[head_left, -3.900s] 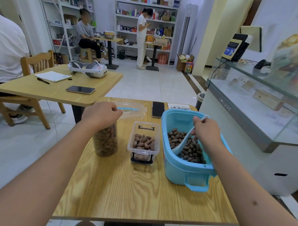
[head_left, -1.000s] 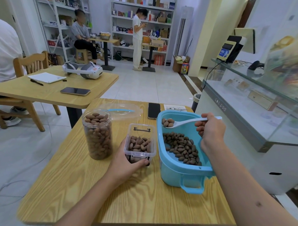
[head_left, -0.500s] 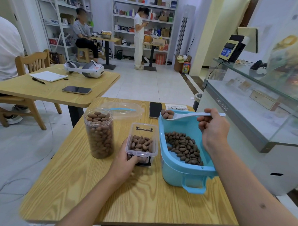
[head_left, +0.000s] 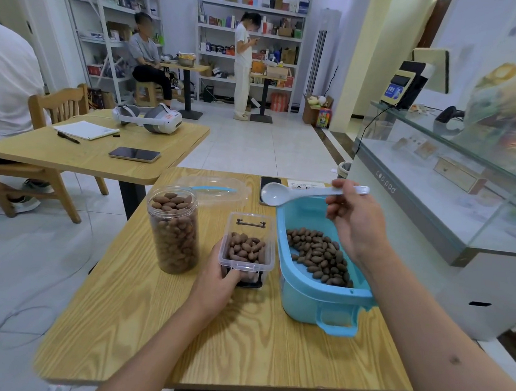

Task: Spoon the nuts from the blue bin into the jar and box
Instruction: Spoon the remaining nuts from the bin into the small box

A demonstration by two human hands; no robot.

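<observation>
**Empty spoon above the bin: where the next scoop may fail**

Head view. The right hand (head_left: 356,226) pinches the handle of the white spoon (head_left: 310,193) between thumb and curled fingers. The spoon is held almost level above the far end of the blue bin (head_left: 320,298), and its bowl looks empty. The left hand (head_left: 217,282) grips the near left corner of the box (head_left: 247,248), with the fingers curled round its wall. The box stands on the table (head_left: 156,324), just beside the bin, and is partly filled. The jar (head_left: 173,228) stands to the left of the box, apart from it, and nuts reach nearly to its rim. Many nuts (head_left: 319,257) lie on the floor of the bin.

Risks, as a judgement. The jar seems to have almost no room, so a further spoonful there would probably roll off onto the table. The box is the safer target, but its opening is narrow and the spoon is shallow; a heaped or tilted scoop could drop nuts into the gap between box and bin. The grip sits far back on the handle, so a loaded bowl may wobble on the way. If the left hand lets go, a touch of the spoon could push the light box. A phone (head_left: 269,184) and a clear lid (head_left: 215,190) lie behind; stray nuts could land there.
</observation>
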